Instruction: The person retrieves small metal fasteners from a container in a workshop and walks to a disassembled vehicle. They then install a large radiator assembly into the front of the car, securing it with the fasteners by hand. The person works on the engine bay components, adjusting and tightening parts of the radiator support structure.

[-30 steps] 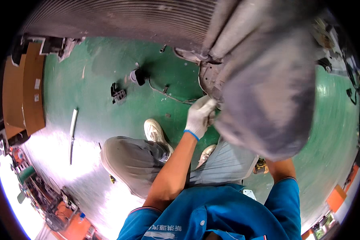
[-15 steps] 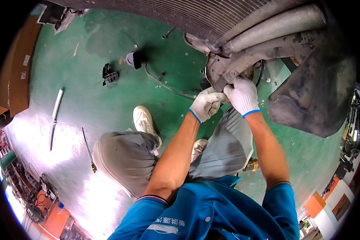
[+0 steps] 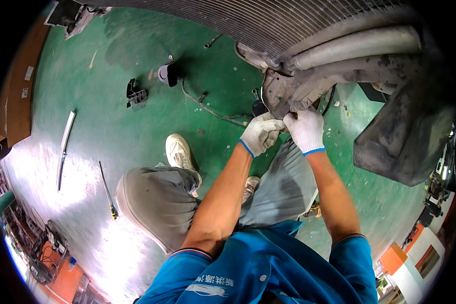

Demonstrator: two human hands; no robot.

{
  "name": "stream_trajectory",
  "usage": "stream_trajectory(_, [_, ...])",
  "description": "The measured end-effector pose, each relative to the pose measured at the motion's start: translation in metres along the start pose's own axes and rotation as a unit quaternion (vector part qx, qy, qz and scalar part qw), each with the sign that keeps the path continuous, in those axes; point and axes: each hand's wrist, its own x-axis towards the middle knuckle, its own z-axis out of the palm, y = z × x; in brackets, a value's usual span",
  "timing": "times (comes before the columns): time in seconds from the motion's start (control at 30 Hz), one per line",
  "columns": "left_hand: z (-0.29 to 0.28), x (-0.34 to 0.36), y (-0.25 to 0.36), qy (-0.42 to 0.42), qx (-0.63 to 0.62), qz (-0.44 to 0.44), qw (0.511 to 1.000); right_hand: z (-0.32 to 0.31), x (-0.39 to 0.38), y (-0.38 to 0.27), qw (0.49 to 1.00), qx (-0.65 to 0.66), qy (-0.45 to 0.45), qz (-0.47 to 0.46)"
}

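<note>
Both my hands wear white knit gloves with blue cuffs and meet at the lower end of a dirty grey metal bracket [image 3: 277, 92] on a car's front end. My left hand [image 3: 261, 134] is closed, its curled fingers and thumb pinched just below the bracket's edge. Against that same end my right hand [image 3: 306, 129] is closed too, fingertips bent in beside the metal. Whatever sits between the fingers is too small or hidden to make out. Above stretches a finned radiator [image 3: 258, 25], with a thick grey pipe [image 3: 357, 48] beneath it.
A large black plastic cover [image 3: 403, 137] hangs to the right. On the green floor lie a wire harness [image 3: 207, 107], a round horn-like part [image 3: 167, 74], a black plastic bracket [image 3: 136, 94], a screwdriver [image 3: 108, 192] and a pale strip [image 3: 66, 149]. A cardboard box [image 3: 21, 96] stands far left.
My right hand has dropped slightly, its wrist turning a little more upright. My left hand keeps its place beside the bracket. The view has shifted a little.
</note>
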Motion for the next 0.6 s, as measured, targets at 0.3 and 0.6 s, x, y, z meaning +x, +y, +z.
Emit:
stream_trajectory(0.3, [0.010, -0.005, 0.007, 0.031, 0.026, -0.016, 0.999, 0.012, 0.002, 0.022, 0.997, -0.048, -0.059, 0.007])
stream_trajectory(0.6, [0.031, -0.017, 0.010, 0.129, -0.023, -0.011, 0.991, 0.019, -0.001, 0.015, 0.999, -0.040, 0.000, 0.008])
